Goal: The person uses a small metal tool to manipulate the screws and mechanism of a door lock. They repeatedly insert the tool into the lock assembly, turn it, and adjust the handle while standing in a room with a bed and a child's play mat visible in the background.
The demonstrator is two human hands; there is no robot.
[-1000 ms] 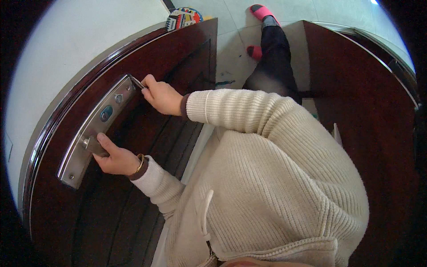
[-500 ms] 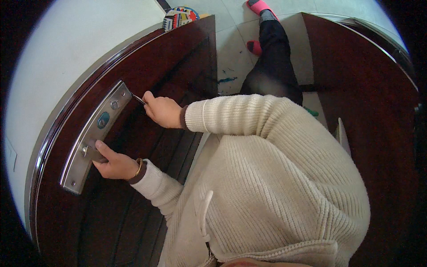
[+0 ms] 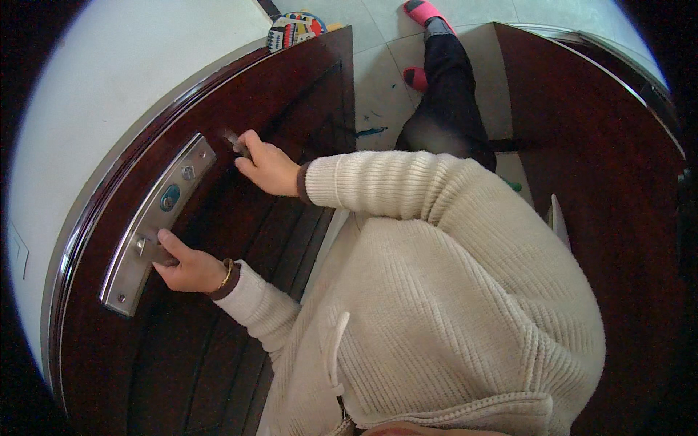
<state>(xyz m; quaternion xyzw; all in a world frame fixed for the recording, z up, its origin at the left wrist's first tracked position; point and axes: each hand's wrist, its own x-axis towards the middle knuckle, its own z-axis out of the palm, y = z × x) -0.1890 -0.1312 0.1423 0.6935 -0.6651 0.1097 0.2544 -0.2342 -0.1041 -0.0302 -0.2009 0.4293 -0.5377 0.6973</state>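
A long silver lock plate is mounted on the dark red-brown door at my left. It carries two screws, a round knob, an oval blue-grey lock cylinder and a lever handle. My left hand, with a gold bracelet at the wrist, is closed around the lever. Just off the plate's far end, my right hand pinches a small slim tool. Its tip is smeared by motion, so I cannot tell its kind; it stands apart from the plate.
A second dark red-brown door panel stands on the right. My legs in dark trousers and pink slippers are on the tiled floor. Colourful packages lie behind the left door's far edge, beside a white wall.
My right hand has lifted the slim tool off the plate's far corner, moving slightly away and tilting it. My left hand stays on the lever handle.
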